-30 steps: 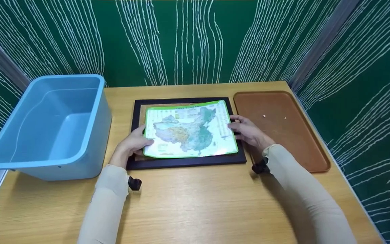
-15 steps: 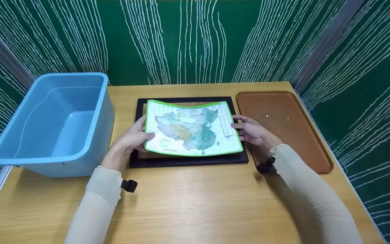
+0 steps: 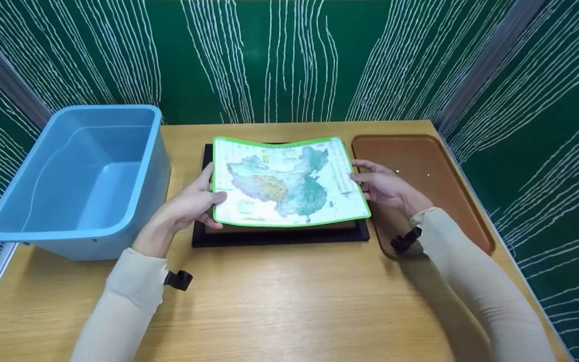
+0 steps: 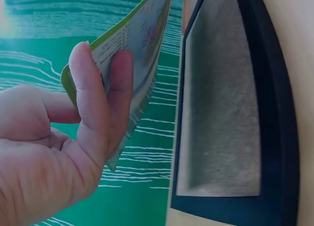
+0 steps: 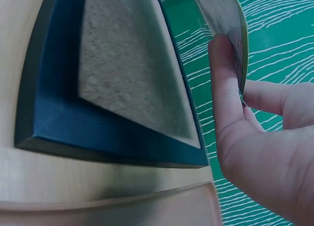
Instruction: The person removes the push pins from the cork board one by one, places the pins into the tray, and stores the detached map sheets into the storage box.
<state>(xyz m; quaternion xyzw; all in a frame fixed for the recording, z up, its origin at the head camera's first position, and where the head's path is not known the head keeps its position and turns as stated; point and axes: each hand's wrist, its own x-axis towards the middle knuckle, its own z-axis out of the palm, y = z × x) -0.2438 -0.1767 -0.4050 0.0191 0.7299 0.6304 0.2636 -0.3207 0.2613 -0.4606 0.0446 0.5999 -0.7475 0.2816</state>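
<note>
A thin, bendy map sheet (image 3: 274, 186) with a bright green border is held up over a dark-framed board (image 3: 279, 240). My left hand (image 3: 189, 201) pinches its left edge, thumb on the printed face and fingers behind. At the opposite edge my right hand (image 3: 387, 186) pinches the sheet the same way. The sheet sags in the middle between the hands. Both wrist views show a gap between the sheet and the board's brown, speckled inner panel (image 4: 223, 108). In the right wrist view, fingers (image 5: 225, 79) lie behind the sheet.
A deep blue plastic bin (image 3: 151, 201) stands at the left of the wooden table (image 3: 289, 301). At the right lies a brown tray (image 3: 420, 156) with two tiny pale specks on it, partly under the right forearm. Green walls with white lines rise behind.
Both hands have lifted the map sheet away from the framed board, and it now looks larger and nearer. Its top edge has bent into a sag. Bin and tray stay put.
</note>
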